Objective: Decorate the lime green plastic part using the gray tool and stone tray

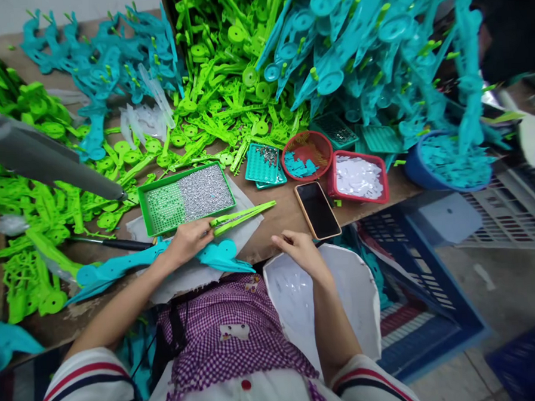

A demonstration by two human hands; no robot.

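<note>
My left hand [188, 242] is closed on one end of a long lime-green plastic part [244, 216], which points to the right over a pale cloth. Under that wrist lies a turquoise plastic piece [223, 256] along the table's front edge. My right hand [300, 251] hovers over a white tub [347, 280] at my lap, fingers curled together with thumb against them; whether something small is between them is hidden. Just behind my left hand stands a green tray [164, 209] of small silvery pieces [206, 192].
A phone [318, 211] lies right of centre, near a red basket [337, 198] of white pieces and a round red basket [307, 140]. Lime-green parts [226, 101] and turquoise parts [350, 58] are heaped behind. A grey tool [45, 152] juts in from the left.
</note>
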